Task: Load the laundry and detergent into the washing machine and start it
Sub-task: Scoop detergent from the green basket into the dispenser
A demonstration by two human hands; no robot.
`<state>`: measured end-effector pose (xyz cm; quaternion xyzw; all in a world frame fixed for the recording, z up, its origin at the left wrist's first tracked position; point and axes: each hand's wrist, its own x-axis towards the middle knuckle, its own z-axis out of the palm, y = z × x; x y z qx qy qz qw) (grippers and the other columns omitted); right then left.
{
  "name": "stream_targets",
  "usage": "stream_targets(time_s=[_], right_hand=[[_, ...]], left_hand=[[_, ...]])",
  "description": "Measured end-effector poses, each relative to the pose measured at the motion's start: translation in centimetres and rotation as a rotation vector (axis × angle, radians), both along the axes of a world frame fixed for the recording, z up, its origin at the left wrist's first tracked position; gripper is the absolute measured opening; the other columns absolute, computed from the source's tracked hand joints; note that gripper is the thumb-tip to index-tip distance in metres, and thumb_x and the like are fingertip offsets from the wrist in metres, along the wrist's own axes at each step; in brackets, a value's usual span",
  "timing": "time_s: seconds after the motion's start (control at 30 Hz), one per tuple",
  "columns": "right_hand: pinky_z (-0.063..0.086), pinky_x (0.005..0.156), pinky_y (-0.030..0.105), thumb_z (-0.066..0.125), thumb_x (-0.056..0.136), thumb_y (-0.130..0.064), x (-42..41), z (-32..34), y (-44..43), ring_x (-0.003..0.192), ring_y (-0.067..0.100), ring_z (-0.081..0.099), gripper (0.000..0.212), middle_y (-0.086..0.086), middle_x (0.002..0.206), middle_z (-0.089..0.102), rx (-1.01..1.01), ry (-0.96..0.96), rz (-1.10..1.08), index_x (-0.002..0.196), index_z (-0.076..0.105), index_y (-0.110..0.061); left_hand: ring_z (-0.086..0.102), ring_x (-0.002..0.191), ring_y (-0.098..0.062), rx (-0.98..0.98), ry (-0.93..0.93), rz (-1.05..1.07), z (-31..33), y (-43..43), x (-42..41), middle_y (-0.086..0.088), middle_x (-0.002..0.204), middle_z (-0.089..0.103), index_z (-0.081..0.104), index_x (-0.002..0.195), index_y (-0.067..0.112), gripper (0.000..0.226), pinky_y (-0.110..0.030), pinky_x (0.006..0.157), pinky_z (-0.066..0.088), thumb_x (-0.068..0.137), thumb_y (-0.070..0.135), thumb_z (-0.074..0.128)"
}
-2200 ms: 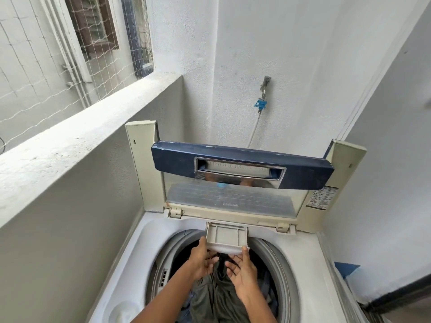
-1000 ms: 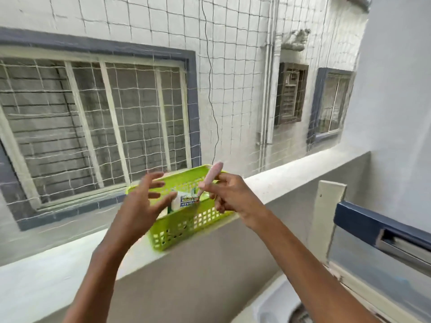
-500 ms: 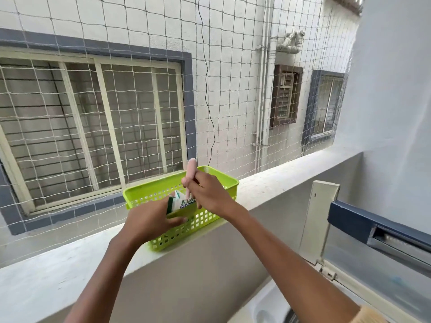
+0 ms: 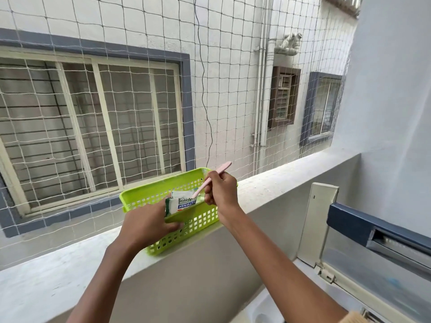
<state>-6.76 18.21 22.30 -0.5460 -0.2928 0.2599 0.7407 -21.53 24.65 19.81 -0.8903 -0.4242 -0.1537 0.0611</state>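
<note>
A lime-green plastic basket [image 4: 198,226] stands on the white ledge [image 4: 275,180]. Inside it sits a green and white detergent packet [image 4: 183,202], and my left hand [image 4: 149,223] grips its lower left side against the basket's front wall. My right hand [image 4: 221,188] holds a pink spoon [image 4: 214,176] whose lower end dips into the packet's open top. The washing machine's raised lid [image 4: 363,227], with its dark blue handle bar, shows at the right edge. The drum and laundry are out of view.
White safety netting [image 4: 140,89] closes the opening above the ledge, with a neighbouring building's windows behind it. A grey wall [image 4: 391,89] rises at the right. The machine's white top corner [image 4: 263,308] shows at the bottom.
My view swung from the machine's drum up to the ledge. My left hand closed on the detergent packet and my right hand tilted the pink spoon down into it.
</note>
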Motion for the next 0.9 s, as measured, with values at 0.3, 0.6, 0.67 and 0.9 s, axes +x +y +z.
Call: stream_targets(time_s=[0.3,0.6,0.67,0.9], right_hand=[[0.040,0.034,0.021,0.050,0.090,-0.011,0.1,1.3,-0.7,0.028,0.016,0.049,0.026,0.005,0.046,0.050,0.106,-0.133,-0.069,0.064,0.052,-0.007],[0.039,0.032,0.018,0.046,0.088,-0.006,0.4,0.3,-1.4,0.027,0.018,0.051,0.025,0.005,0.042,0.050,0.120,0.051,-0.152,0.064,0.049,-0.003],[0.038,0.031,0.018,0.046,0.088,-0.006,0.4,0.1,-1.4,0.027,0.018,0.051,0.027,0.000,0.036,0.049,0.134,0.094,-0.174,0.061,0.048,-0.004],[0.037,0.031,0.017,0.046,0.088,-0.006,0.7,0.3,-1.9,0.027,0.017,0.050,0.026,-0.003,0.032,0.046,0.170,0.177,-0.205,0.063,0.048,-0.004]], left_hand=[[0.060,0.107,-0.021,0.019,-0.029,-0.017,-0.2,0.1,0.0,0.004,0.114,0.066,0.021,0.145,0.037,0.078,-0.028,0.075,0.045,0.079,0.066,0.051],[0.061,0.105,-0.021,0.002,-0.038,-0.012,-0.2,0.0,-0.1,0.004,0.112,0.067,0.036,0.137,0.032,0.070,-0.028,0.073,0.045,0.078,0.067,0.052],[0.060,0.108,-0.021,0.001,-0.037,-0.008,-0.2,-0.1,-0.1,0.004,0.116,0.066,0.030,0.141,0.035,0.074,-0.028,0.074,0.044,0.078,0.067,0.051],[0.059,0.110,-0.020,0.024,-0.035,0.014,0.1,-0.7,-0.1,0.005,0.118,0.065,0.031,0.140,0.037,0.070,-0.026,0.066,0.036,0.079,0.066,0.052]])
